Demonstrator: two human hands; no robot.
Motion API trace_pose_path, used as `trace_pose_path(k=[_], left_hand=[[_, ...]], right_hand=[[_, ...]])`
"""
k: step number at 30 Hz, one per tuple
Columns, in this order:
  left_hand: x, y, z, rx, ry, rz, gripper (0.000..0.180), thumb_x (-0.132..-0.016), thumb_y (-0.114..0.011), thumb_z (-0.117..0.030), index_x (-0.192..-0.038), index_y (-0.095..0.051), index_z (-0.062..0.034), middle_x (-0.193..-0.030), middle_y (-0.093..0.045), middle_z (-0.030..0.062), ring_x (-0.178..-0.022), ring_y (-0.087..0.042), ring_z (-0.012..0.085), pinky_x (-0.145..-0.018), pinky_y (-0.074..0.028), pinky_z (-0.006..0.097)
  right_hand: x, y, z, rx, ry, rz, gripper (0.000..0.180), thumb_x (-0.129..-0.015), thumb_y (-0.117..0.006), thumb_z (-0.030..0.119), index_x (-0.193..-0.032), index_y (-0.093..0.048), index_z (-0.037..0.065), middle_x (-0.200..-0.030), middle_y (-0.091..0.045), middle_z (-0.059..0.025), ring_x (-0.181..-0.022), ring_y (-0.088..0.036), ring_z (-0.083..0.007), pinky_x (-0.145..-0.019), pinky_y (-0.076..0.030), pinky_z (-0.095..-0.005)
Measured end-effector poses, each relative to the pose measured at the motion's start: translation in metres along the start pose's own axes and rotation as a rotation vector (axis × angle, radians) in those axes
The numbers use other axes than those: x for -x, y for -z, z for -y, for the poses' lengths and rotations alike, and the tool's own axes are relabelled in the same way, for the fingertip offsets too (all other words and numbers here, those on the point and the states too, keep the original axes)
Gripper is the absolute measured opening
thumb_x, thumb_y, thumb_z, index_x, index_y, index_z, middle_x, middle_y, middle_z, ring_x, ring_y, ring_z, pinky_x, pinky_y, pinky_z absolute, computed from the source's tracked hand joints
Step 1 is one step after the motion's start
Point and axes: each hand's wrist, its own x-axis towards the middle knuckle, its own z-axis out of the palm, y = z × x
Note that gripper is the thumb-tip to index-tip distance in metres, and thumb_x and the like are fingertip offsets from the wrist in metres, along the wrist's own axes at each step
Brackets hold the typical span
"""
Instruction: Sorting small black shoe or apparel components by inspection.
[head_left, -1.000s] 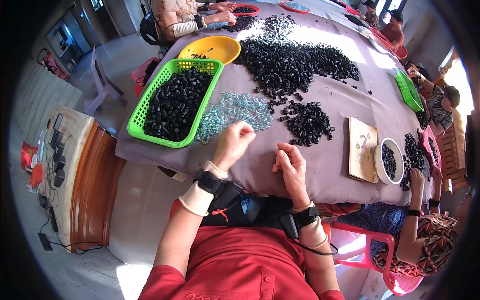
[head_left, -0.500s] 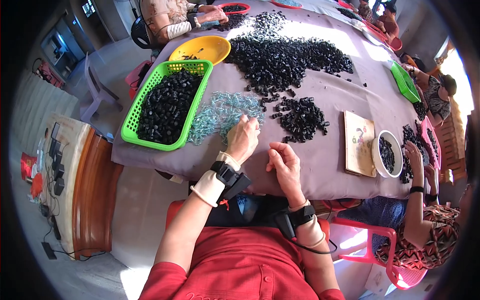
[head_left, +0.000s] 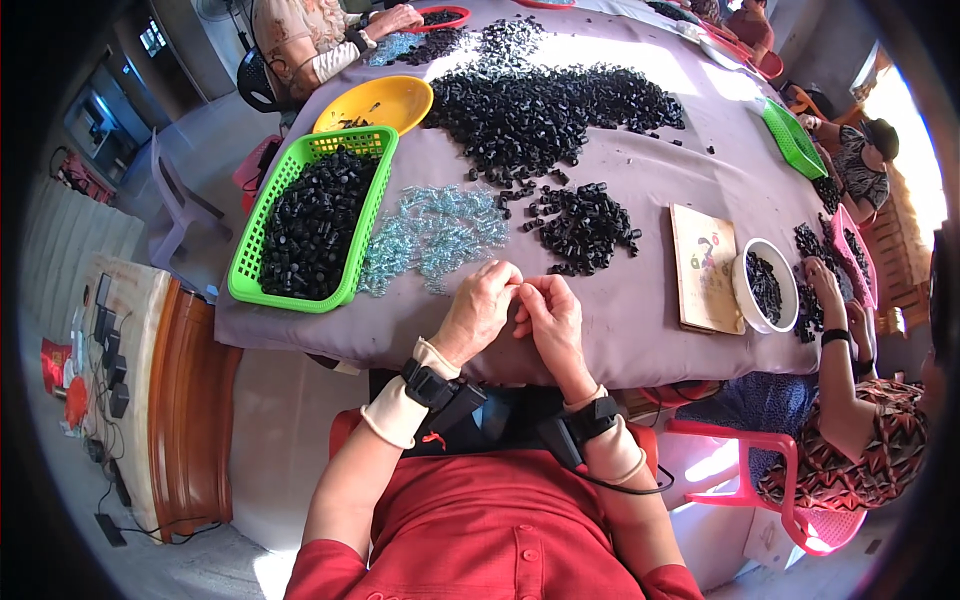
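Note:
My left hand (head_left: 481, 308) and my right hand (head_left: 551, 318) meet over the near edge of the cloth-covered table (head_left: 640, 345). The fingers of both are pinched together, fingertips touching or nearly so. Whatever they hold is too small or too hidden to make out. Just beyond my left hand spreads a pile of clear bluish small pieces (head_left: 435, 235). Past my right hand lies a small heap of short black cylindrical pieces (head_left: 585, 228). To the left, a green plastic basket (head_left: 375, 185) is filled with similar black pieces (head_left: 318, 225).
A yellow dish (head_left: 405, 103) stands behind the basket, near a large black heap (head_left: 540, 115). On the right are a flat booklet-like board (head_left: 705, 270) and a white bowl (head_left: 790, 325) of black pieces. Co-workers sit around the table; one person's hand (head_left: 825, 290) is beyond the bowl.
My left hand has drawn back from the bluish pile toward my right hand, and their fingertips have come together. The view has shifted slightly.

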Motion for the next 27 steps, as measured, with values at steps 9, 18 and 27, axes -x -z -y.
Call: trace_pose_path(k=[9, 18, 27], left_hand=[[0.009, -0.003, 0.004, 0.284, 0.278, 0.056, 0.008, -0.084, -0.053, -0.006, -0.09, -0.056, -0.0019, -0.076, -0.06, 0.0085, -0.065, -0.055, 0.015, -0.059, -0.044, 0.027], [0.007, -0.014, -0.003, 0.028, 0.186, -0.024, 0.02, -0.091, -0.042, -0.02, -0.084, -0.05, -0.0017, -0.074, -0.057, 0.017, -0.071, -0.057, 0.0331, -0.06, -0.043, 0.039], [-0.012, 0.01, 0.019, -0.352, 0.217, -0.079, 0.014, -0.085, -0.053, -0.02, -0.083, -0.053, -0.0055, -0.075, -0.057, 0.0137, -0.068, -0.058, 0.0304, -0.058, -0.044, 0.039]], right_hand=[[-0.003, 0.003, -0.004, -0.082, 0.011, 0.062, 0.008, -0.086, -0.053, 0.005, -0.088, -0.05, -0.002, -0.074, -0.055, -0.005, -0.056, -0.052, -0.0075, -0.046, -0.048, -0.0204], [0.002, 0.002, -0.004, -0.106, 0.047, 0.019, 0.009, -0.084, -0.054, 0.002, -0.09, -0.049, -0.001, -0.073, -0.054, -0.0038, -0.057, -0.051, -0.0073, -0.049, -0.048, -0.0206], [-0.004, 0.036, 0.02, 0.224, 0.184, -0.233, 0.006, -0.084, -0.051, 0.002, -0.09, -0.053, 0.0, -0.072, -0.054, -0.0048, -0.054, -0.053, -0.0113, -0.049, -0.045, -0.0247]])
